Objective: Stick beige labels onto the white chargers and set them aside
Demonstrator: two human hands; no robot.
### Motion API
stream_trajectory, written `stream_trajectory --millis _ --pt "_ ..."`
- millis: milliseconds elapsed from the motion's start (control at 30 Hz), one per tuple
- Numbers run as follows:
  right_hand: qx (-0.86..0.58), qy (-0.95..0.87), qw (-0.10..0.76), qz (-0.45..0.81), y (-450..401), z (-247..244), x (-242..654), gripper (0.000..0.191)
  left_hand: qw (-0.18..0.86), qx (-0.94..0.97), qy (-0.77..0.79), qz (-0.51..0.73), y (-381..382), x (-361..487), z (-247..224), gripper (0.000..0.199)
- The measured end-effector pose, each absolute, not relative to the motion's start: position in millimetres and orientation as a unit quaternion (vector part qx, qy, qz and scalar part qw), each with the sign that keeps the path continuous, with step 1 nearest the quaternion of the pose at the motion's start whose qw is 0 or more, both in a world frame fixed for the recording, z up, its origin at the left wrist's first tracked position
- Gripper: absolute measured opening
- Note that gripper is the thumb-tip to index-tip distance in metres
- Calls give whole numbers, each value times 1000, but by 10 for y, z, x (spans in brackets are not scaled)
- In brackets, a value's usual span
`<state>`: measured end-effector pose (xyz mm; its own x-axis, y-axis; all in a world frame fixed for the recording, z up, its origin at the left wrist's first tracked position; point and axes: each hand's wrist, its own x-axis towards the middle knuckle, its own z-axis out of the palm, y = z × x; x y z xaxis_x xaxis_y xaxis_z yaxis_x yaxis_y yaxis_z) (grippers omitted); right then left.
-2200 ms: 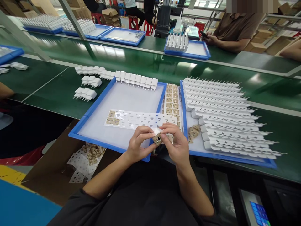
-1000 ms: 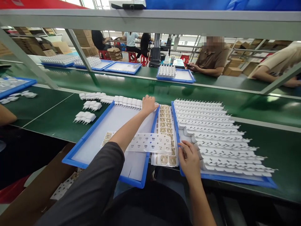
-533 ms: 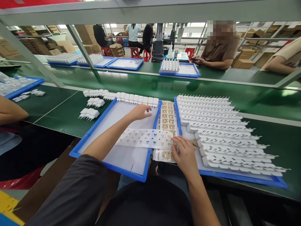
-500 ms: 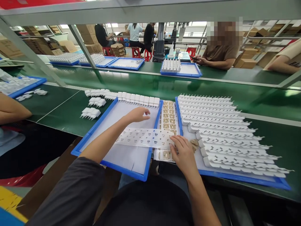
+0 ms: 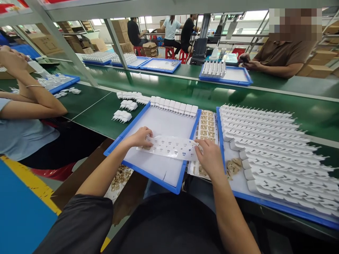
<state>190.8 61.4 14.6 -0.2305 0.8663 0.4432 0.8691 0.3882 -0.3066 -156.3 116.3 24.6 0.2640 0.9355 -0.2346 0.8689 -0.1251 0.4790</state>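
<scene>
A clear plastic film strip (image 5: 169,147) with rows of small printed marks stretches across the blue-rimmed tray (image 5: 148,167). My left hand (image 5: 143,137) pinches the strip's left end, where a small tan patch shows under the fingers. At the other end, my right hand (image 5: 208,153) grips the film between thumb and fingers, over the tray's right rim. Along the tray's far edge stands a row of white plug adapters (image 5: 173,106), pins toward me. Sheets of tan-backed stickers (image 5: 207,124) lie partly beneath my right hand.
To the right, a second blue tray (image 5: 221,134) holds many rows of white adapters (image 5: 272,141) and some tan paper scraps (image 5: 233,167). Loose adapters (image 5: 122,115) sit left of my tray. A co-worker's arm (image 5: 39,102) rests at the far left. Below is a carton with scraps (image 5: 121,178).
My left hand has come down and back to the strip's left end and closed on it. The right hand still holds the other end. The whole view has shifted.
</scene>
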Motion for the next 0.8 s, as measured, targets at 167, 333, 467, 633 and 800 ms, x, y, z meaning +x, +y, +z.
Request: stream_trajectory --millis 167,333,467,633,800 --pt "-591 -752 288 -39 578 304 2291 26 446 698 544 135 1024 -1523 286 42" --pt "-550 -752 325 -163 432 443 2143 27 570 618 492 226 872 -1277 389 46" --pt "-386 -837 387 -32 302 385 1624 20 603 592 454 284 776 -1021 488 47" --pt "-345 -843 411 39 282 240 1283 18 617 580 436 305 701 -856 559 47" --pt "-327 -835 439 61 311 205 1272 13 617 575 443 305 681 -798 520 48"
